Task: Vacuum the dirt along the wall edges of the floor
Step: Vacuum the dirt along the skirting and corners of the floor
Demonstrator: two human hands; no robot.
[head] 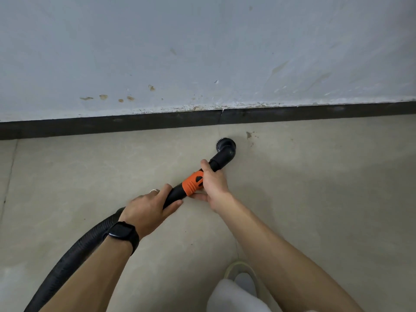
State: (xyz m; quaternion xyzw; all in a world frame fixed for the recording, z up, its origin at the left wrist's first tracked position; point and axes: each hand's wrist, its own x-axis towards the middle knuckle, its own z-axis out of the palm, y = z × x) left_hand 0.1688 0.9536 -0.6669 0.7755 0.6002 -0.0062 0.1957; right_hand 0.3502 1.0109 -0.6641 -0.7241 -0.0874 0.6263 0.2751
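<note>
Gripping the vacuum hose (pixel 173 195) in both hands: right hand (pixel 213 183) curling round it at the orange collar (pixel 191 184), left hand (pixel 148 210) clasping just behind. Holding the round bristled brush nozzle (pixel 226 146) down at the smooth floor (pixel 315 199), near the dark baseboard (pixel 135 124) but apart from it. Hiding most fingertips beneath the tube; trailing the ribbed, corrugated length out past the bottom edge.
</note>
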